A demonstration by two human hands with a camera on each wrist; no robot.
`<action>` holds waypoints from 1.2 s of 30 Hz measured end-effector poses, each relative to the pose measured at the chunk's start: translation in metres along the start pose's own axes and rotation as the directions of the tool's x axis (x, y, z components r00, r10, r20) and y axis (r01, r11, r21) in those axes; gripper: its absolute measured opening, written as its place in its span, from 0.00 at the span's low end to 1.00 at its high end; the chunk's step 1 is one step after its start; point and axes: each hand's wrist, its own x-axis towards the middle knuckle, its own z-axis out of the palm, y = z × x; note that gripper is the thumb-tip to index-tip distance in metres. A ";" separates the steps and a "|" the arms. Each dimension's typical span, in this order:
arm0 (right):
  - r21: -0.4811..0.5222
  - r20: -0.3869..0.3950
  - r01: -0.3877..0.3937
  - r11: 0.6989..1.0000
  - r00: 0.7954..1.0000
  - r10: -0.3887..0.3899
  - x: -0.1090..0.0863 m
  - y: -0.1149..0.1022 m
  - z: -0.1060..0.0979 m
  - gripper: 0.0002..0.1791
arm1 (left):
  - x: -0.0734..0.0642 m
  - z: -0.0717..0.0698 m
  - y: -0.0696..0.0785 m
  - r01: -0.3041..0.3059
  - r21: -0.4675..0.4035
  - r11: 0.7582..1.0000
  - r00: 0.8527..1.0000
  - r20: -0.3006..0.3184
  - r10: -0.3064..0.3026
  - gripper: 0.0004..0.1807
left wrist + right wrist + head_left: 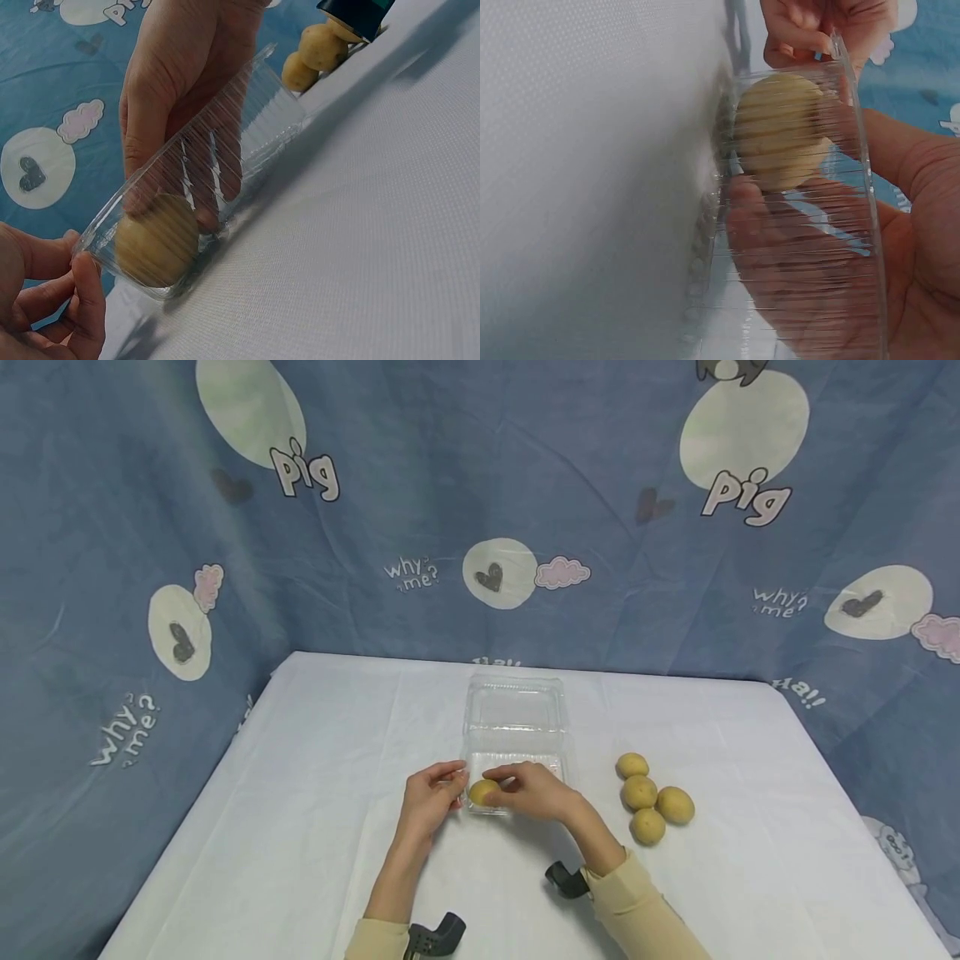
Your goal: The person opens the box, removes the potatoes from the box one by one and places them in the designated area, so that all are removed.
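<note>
A clear plastic clamshell container [516, 742] lies on the white table with its lid raised toward the back. My left hand [427, 797] pinches the container's left rim between thumb and fingers, also seen in the left wrist view. My right hand [538, 792] reaches into the base and holds a yellow potato [482, 792] at the near left corner. Through the ribbed wall in the right wrist view, the fingers and thumb are around the potato [776, 127]. It appears to sit low, close to the container floor; whether it touches it is hard to tell.
Several more potatoes [640, 793] lie grouped on the white tablecloth [750, 827], right of the container. A blue patterned curtain [420, 468] hangs behind and around the table. Dark wrist-worn devices [437, 935] show near both sleeves.
</note>
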 end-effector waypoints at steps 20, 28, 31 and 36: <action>-0.015 -0.141 0.013 1.000 0.990 -0.015 0.003 0.002 0.003 0.26 | 0.000 0.000 0.003 -0.019 -0.021 1.000 1.000 0.002 0.019 0.15; 0.063 -0.156 -0.004 0.998 0.988 0.014 0.002 0.003 0.004 0.25 | 0.001 -0.001 0.001 -0.024 -0.046 0.999 1.000 0.018 0.025 0.16; 0.092 -0.151 0.000 0.996 0.988 0.014 0.001 0.004 0.004 0.25 | -0.001 -0.002 0.004 -0.016 -0.049 0.999 0.999 0.031 0.018 0.17; 0.152 -0.162 -0.008 0.988 0.986 0.033 0.000 0.007 0.002 0.25 | -0.015 -0.002 0.024 -0.004 -0.040 0.999 0.999 0.042 0.006 0.17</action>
